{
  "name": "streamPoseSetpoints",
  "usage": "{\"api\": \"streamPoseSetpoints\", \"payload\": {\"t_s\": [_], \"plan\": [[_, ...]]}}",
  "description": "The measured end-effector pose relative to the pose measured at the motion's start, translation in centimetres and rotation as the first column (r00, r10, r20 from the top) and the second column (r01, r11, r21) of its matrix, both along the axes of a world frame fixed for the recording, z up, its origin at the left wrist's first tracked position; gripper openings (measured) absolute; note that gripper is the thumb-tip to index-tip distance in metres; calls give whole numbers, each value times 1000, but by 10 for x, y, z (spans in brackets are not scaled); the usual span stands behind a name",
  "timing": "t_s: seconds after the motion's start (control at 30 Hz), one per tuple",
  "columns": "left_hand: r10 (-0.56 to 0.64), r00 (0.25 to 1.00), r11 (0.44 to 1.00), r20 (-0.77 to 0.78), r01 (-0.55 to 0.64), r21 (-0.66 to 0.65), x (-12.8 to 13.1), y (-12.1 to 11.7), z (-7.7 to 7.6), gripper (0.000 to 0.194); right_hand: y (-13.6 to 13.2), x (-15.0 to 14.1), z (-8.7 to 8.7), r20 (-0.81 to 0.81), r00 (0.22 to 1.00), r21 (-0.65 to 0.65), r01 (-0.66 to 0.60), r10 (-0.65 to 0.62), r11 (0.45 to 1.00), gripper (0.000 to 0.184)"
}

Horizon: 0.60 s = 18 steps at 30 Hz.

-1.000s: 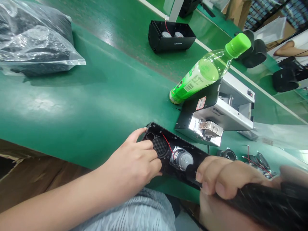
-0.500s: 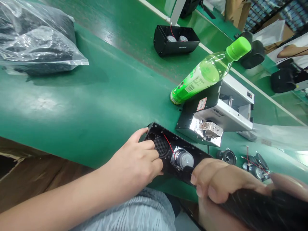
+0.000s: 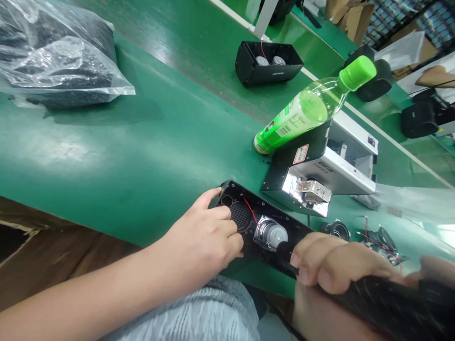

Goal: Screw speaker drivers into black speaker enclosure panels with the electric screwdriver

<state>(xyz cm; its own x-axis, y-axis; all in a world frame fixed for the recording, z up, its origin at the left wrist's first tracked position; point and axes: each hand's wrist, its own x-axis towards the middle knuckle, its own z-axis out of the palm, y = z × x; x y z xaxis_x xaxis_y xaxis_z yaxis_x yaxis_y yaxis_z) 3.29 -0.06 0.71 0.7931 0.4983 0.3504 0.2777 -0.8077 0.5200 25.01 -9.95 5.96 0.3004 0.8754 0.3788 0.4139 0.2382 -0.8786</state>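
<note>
A black speaker housing [image 3: 259, 203] lies on the bench edge in front of me, its inside facing up. A round speaker driver [image 3: 277, 235] with a red wire sits in it, beside a bare mesh grille opening [image 3: 240, 215]. My left hand [image 3: 209, 237] is closed over the housing's left end, with one finger stretched along its outer edge. My right hand [image 3: 334, 260] wraps around a black electric screwdriver [image 3: 394, 303], whose nose points at the rim of the driver. Its tip and the screw are hidden, so contact there cannot be made out.
A green-capped bottle [image 3: 295, 113] leans beside a screw feeder [image 3: 313, 166] just behind the housing. Loose speaker drivers [image 3: 337, 230] lie to the right. Another open housing [image 3: 270, 66] stands farther back. A plastic bag of black parts [image 3: 64, 61] lies at left. A person's arm [image 3: 437, 76] shows far right.
The view has shifted slightly. My right hand and the screwdriver have moved a little to the right. My left hand keeps its hold on the housing.
</note>
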Motion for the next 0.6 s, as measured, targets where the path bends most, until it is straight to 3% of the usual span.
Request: {"api": "streamPoseSetpoints", "payload": {"t_s": [0.1,0.27,0.43,0.6], "plan": [[-10,1000,1000,-10,10,-5,0,0,0,32,3,-7,-5,-55,998,65,35,-31,997,43],[-5,1000,1000,-20,5,5,1,-1,1,31,0,-2,-5,-111,994,36,16,-11,999,41],[-9,1000,1000,-13,9,20,3,0,0,33,-1,10,-2,-121,989,-16,-92,90,996,49],[-8,1000,1000,-25,9,20,2,1,2,34,1,18,-3,-78,979,-26,-193,191,981,41]]}}
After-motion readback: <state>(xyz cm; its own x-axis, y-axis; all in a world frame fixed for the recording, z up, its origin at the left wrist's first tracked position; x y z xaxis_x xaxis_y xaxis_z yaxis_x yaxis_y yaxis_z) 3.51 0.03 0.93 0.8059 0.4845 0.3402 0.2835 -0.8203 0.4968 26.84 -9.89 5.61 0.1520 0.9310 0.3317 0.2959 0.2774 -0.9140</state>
